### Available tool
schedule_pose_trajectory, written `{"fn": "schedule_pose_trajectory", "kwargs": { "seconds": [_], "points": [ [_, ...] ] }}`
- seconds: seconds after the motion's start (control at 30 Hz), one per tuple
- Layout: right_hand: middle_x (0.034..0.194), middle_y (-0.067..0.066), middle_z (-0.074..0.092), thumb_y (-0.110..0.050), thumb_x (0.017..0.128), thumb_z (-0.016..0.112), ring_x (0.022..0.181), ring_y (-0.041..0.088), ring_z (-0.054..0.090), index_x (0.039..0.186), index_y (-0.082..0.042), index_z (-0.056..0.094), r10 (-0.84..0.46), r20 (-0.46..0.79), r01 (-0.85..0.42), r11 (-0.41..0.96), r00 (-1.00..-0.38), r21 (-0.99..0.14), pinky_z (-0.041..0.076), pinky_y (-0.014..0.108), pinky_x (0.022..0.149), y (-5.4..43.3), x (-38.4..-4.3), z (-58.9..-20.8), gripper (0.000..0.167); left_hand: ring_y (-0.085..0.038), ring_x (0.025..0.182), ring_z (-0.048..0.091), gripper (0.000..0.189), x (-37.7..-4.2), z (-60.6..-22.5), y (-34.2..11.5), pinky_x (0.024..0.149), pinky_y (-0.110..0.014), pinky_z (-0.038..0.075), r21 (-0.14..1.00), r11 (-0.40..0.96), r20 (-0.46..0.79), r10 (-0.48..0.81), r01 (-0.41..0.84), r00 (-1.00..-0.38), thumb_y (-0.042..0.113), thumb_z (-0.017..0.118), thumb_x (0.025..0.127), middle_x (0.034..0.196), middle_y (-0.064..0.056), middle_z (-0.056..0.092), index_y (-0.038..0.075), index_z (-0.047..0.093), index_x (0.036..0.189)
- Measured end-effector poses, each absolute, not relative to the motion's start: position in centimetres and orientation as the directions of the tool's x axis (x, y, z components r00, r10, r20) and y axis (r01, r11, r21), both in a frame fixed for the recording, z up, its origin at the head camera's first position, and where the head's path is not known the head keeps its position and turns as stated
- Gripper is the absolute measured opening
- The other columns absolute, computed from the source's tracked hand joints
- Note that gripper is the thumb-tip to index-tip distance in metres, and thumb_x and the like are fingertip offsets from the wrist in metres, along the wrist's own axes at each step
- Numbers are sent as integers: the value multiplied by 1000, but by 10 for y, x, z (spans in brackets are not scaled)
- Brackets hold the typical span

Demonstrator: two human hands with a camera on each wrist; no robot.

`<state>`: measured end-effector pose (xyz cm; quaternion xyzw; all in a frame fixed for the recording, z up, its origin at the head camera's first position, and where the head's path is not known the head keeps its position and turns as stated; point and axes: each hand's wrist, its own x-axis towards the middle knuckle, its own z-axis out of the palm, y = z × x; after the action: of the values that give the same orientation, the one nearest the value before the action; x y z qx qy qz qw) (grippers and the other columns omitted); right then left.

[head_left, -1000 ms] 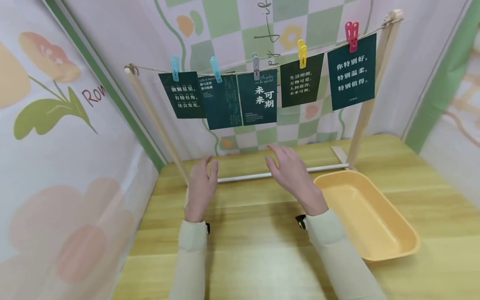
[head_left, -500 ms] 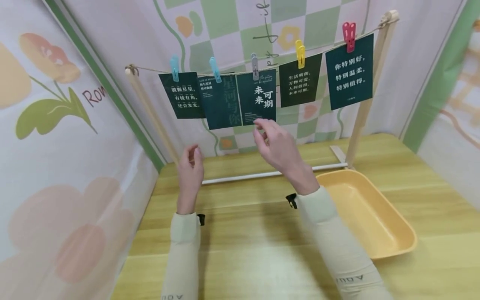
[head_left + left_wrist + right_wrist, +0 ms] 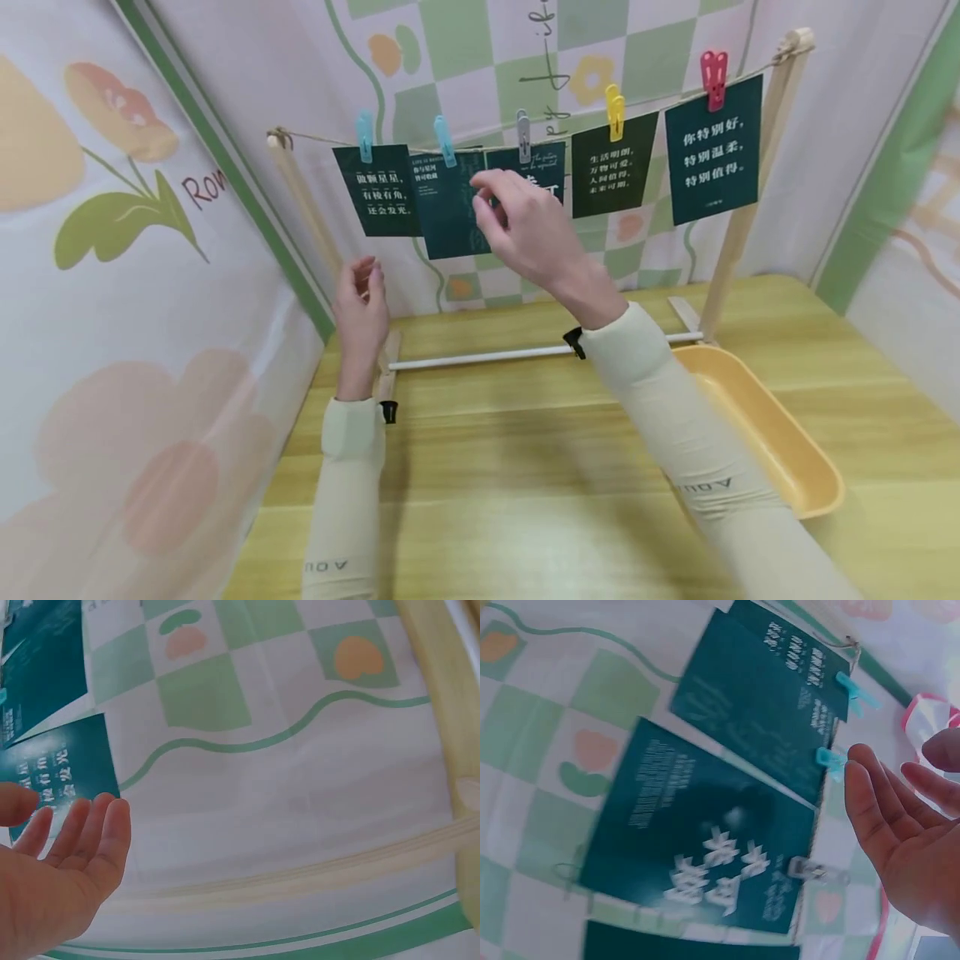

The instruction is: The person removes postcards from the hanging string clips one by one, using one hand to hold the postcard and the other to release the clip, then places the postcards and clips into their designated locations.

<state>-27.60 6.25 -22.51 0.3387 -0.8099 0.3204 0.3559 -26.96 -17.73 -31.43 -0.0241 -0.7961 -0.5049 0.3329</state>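
Several dark green cards with white lettering hang from a twine line, each under a plastic clothespin. My right hand [image 3: 528,229] is raised in front of the middle card [image 3: 552,156], covering much of it, with loosely bent fingers and nothing in them. Above it are a grey clothespin [image 3: 523,137] and a light blue clothespin [image 3: 444,140]; the right wrist view shows the fingers near that blue clothespin [image 3: 831,761]. Lower down, my left hand [image 3: 360,321] hovers below the leftmost card [image 3: 375,192], fingers relaxed and empty. A second blue clothespin [image 3: 364,136] pins that card.
Wooden posts [image 3: 738,225] hold the line at both ends, joined below by a white rod [image 3: 480,358]. A yellow plastic tray [image 3: 795,450] sits on the wooden table [image 3: 480,500], partly under my right sleeve. Yellow [image 3: 615,112] and red [image 3: 714,81] clothespins pin the right-hand cards.
Both hands have risen from over the table towards the cards. The right moved up and left in front of the middle card; the left moved up and left. The cards hang as before.
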Motion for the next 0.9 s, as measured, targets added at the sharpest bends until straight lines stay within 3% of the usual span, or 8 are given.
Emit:
{"fn": "schedule_pose_trajectory", "kwargs": {
  "seconds": [0.33, 0.57, 0.77, 0.9],
  "points": [
    [114, 13, 68, -16, 102, 48, 84, 17, 65, 122, 1, 63, -418, 742, -808, 520, -524, -278, 54, 26, 79, 33, -286, -184, 30, -26, 118, 62, 32, -280, -289, -191, 98, -40, 52, 737, 573, 587, -280, 358, -760, 21, 50, 103, 129, -15, 63, 6, 54, 131],
    [132, 9, 63, -22, 103, 48, 111, 18, 64, 136, -5, 54, -447, 690, -764, 597, -570, -244, 51, 26, 95, 11, -295, -154, 38, -22, 134, 51, 45, -293, -269, -190, 109, -36, 45, 767, 579, 490, -250, 277, -835, 31, 46, 104, 148, -13, 49, 13, 42, 145],
    [142, 11, 54, -28, 105, 42, 112, 19, 63, 147, -5, 42, -477, 643, -690, 715, -599, -112, 53, 27, 94, 0, -300, -138, 48, -19, 144, 39, 55, -301, -259, -187, 115, -32, 38, 793, 567, 419, -241, 223, -876, 39, 42, 104, 159, -6, 35, 20, 28, 154],
    [150, 10, 46, -33, 105, 40, 125, 18, 57, 152, -6, 31, -470, 577, -651, 745, -668, -145, 47, 27, 105, -8, -308, -133, 55, -20, 148, 32, 60, -306, -256, -190, 117, -32, 34, 813, 543, 390, -238, 211, -890, 41, 41, 104, 162, -5, 27, 21, 20, 157]
  ]
}}
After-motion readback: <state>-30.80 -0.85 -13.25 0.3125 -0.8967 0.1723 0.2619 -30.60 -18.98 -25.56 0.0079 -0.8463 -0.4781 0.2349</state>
